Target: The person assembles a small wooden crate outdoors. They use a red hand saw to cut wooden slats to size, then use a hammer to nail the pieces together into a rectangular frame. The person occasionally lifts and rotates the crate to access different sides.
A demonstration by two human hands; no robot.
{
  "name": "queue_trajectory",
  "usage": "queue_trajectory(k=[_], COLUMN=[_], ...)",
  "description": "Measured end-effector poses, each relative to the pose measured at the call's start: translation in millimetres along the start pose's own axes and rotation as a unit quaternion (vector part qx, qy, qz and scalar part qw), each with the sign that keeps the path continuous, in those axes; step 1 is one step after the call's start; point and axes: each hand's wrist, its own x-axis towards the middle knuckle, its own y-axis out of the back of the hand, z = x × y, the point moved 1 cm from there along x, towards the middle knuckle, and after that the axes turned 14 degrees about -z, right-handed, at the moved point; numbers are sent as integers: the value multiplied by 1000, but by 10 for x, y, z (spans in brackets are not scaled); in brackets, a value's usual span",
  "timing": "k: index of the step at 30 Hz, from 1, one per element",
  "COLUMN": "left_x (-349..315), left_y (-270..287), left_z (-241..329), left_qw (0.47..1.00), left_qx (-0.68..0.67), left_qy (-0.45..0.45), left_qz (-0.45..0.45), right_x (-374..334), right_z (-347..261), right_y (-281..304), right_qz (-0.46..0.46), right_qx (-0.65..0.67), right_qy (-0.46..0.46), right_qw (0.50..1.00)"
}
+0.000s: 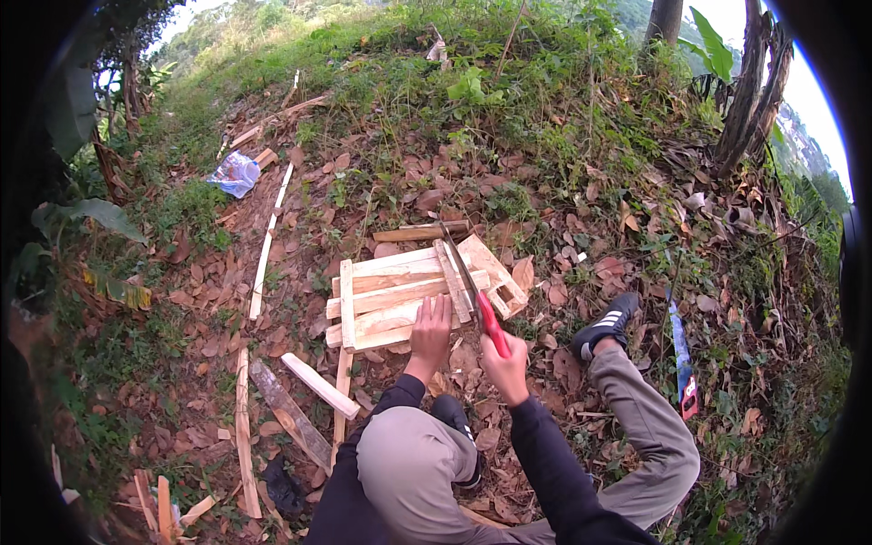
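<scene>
A small frame of pale wooden slats lies on the leaf-covered ground in front of me. My left hand rests with its fingers stretched over the slats' near edge, by the right crosspiece. In my right hand is the red handle of a handsaw. Its dark, narrow blade points away from me and slants left, over the frame's right end beside that crosspiece. Whether the teeth touch wood I cannot tell. A wider pale board with a notch lies at the frame's right end.
A second saw, blue-bladed with a red and black handle, lies right of my foot. Loose strips, a short pale block and a weathered plank lie at left. Farther off is a crumpled clear plastic container.
</scene>
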Motion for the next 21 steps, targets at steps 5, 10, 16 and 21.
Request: queue_trajectory(k=[5, 10, 16, 21], left_x=[140, 54, 187, 185], left_y=[27, 82, 92, 43], left_z=[142, -80, 81, 11], left_qw=[999, 1000, 999, 999], left_qx=[-11, -4, -37, -16], left_qy=[-3, 12, -2, 11], left_qz=[37, 24, 17, 39], right_x=[-286, -635, 12, -390], right_z=[-31, -38, -87, -70], right_y=[-10, -75, 99, 1], right_qz=[24, -9, 16, 17], right_qx=[-13, -24, -60, -89], right_qy=[-13, 1, 18, 23], right_qw=[1000, 1000, 998, 996])
